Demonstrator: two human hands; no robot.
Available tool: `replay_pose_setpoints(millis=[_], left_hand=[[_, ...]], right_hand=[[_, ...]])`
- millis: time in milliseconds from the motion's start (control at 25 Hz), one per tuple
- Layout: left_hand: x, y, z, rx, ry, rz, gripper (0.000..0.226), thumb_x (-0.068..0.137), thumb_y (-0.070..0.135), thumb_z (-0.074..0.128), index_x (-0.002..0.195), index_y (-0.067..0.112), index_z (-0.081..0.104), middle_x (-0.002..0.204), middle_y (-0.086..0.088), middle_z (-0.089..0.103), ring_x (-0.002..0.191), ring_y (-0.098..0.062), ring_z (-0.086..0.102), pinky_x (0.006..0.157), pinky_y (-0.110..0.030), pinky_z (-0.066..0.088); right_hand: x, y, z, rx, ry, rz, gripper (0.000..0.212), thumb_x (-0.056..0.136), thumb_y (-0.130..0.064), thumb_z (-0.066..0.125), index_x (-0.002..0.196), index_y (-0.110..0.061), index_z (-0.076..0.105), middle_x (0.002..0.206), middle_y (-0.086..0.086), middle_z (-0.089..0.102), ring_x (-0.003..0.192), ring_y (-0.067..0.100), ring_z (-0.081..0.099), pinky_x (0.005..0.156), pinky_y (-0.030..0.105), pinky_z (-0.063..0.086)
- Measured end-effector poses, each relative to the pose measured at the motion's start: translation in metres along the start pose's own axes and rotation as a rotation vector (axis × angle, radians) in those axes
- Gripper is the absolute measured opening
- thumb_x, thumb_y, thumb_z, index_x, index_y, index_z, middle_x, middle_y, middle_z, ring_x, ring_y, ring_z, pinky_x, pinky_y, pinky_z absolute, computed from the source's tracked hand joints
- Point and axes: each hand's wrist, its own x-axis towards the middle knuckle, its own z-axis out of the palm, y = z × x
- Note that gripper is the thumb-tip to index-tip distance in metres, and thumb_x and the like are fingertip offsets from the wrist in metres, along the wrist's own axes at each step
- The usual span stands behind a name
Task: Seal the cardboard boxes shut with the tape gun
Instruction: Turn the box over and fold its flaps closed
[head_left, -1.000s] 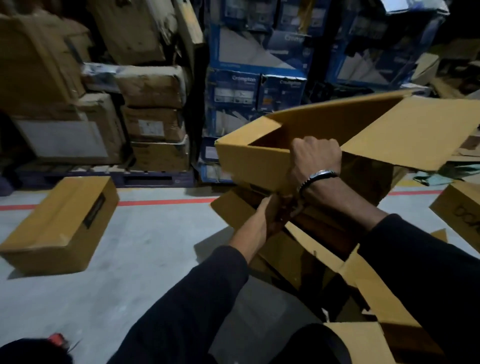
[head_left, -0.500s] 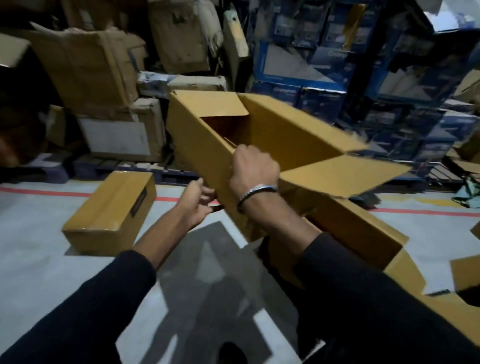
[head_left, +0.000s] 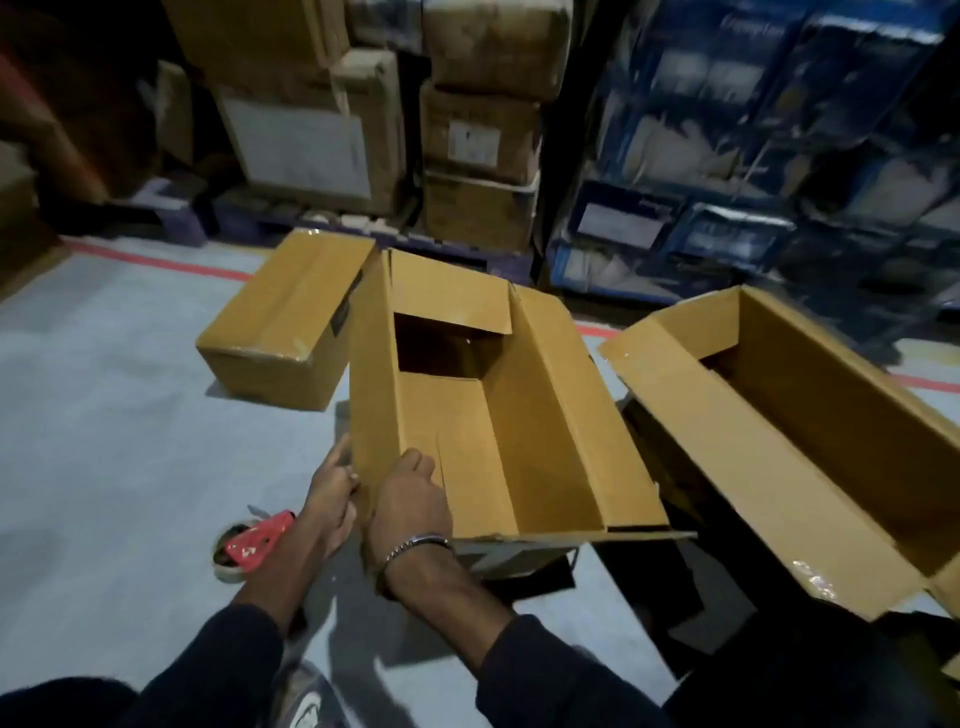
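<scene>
An open brown cardboard box (head_left: 519, 415) stands on the grey floor in front of me, its flaps up and its inside empty. My right hand (head_left: 410, 499), with a metal bracelet on the wrist, grips the near left corner of its wall. My left hand (head_left: 330, 493) touches the outside of that same corner with its fingers. A red tape gun (head_left: 249, 540) with a roll of tape lies on the floor just left of my left forearm. A closed brown box (head_left: 280, 322) sits on the floor to the left behind.
A second open box (head_left: 810, 447) lies tilted at the right, over dark flattened cardboard. Stacked brown cartons (head_left: 478, 135) and blue cartons (head_left: 753, 156) line the back wall behind a red floor line (head_left: 161, 262). Grey floor (head_left: 104, 441) stretches to the left.
The open box has come down from in the air to the floor in front of me, opening upward. My hands have dropped with it; the tape gun has come into view.
</scene>
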Motion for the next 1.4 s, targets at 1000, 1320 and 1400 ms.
replay_pose_setpoints(millis=[1000, 1320, 1400], left_hand=[[0.035, -0.136, -0.127, 1.259, -0.054, -0.138, 0.106, 0.065, 0.058, 0.079, 0.15, 0.007, 0.039, 0.132, -0.016, 0.062, 0.115, -0.036, 0.064, 0.093, -0.047, 0.056], [-0.009, -0.161, -0.118, 1.104, 0.125, -0.197, 0.081, 0.096, 0.053, 0.063, 0.156, 0.009, 0.031, 0.15, -0.028, 0.044, 0.135, -0.047, 0.046, 0.11, -0.053, 0.043], [-0.027, -0.15, -0.114, 0.994, 0.301, -0.25, 0.075, 0.099, 0.041, 0.064, 0.157, 0.008, 0.031, 0.153, -0.03, 0.035, 0.139, -0.05, 0.039, 0.112, -0.054, 0.039]], right_hand=[[0.023, 0.296, 0.088, 0.339, 0.032, 0.725, 0.131, 0.076, -0.063, 0.08, 0.161, -0.015, -0.007, 0.155, 0.019, 0.026, 0.137, 0.045, 0.041, 0.109, 0.055, 0.042], [0.004, 0.278, 0.041, 0.673, -0.298, 0.724, 0.051, 0.089, -0.036, 0.075, 0.122, -0.004, 0.054, 0.104, 0.012, 0.07, 0.076, 0.024, 0.07, 0.054, 0.03, 0.056], [0.0, 0.262, 0.019, 0.873, -0.293, 0.743, 0.028, 0.098, -0.034, 0.064, 0.112, -0.01, 0.064, 0.091, 0.011, 0.071, 0.072, 0.023, 0.068, 0.063, 0.032, 0.056]])
